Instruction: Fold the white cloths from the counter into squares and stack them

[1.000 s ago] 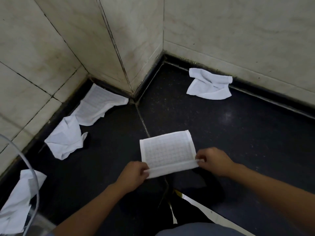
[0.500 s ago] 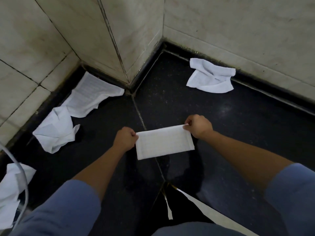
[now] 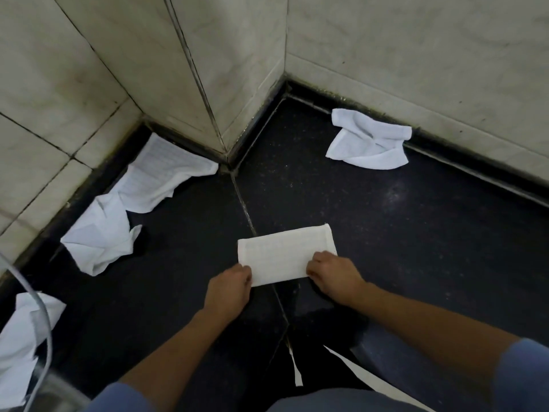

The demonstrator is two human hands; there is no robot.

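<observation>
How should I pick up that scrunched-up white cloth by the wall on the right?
Pinch the crumpled cloth at one of its near corners, coming from above on the open counter side. Its far edge lies right by the wall, so fingers probably fit best from the front, and a corner lets it hang open.

Counter [image 3: 416, 233]: dark speckled slab, seam [image 3: 242, 200] running from the 12 o'clock wall corner down toward 6. Five white cloths lie on it.
- folded cloth [image 3: 282, 254]: centre, flat rectangle, straddles the seam.
- rumpled cloth [image 3: 368, 141]: 1 o'clock, right by the wall base.
- spread cloth [image 3: 160, 176]: 10 o'clock, mostly flat, tucked into the wall corner.
- crumpled cloth [image 3: 98, 236]: 9 o'clock, touching the spread one.
- edge cloth [image 3: 20, 346]: 8 o'clock, bunched, partly cut off by the frame.
</observation>
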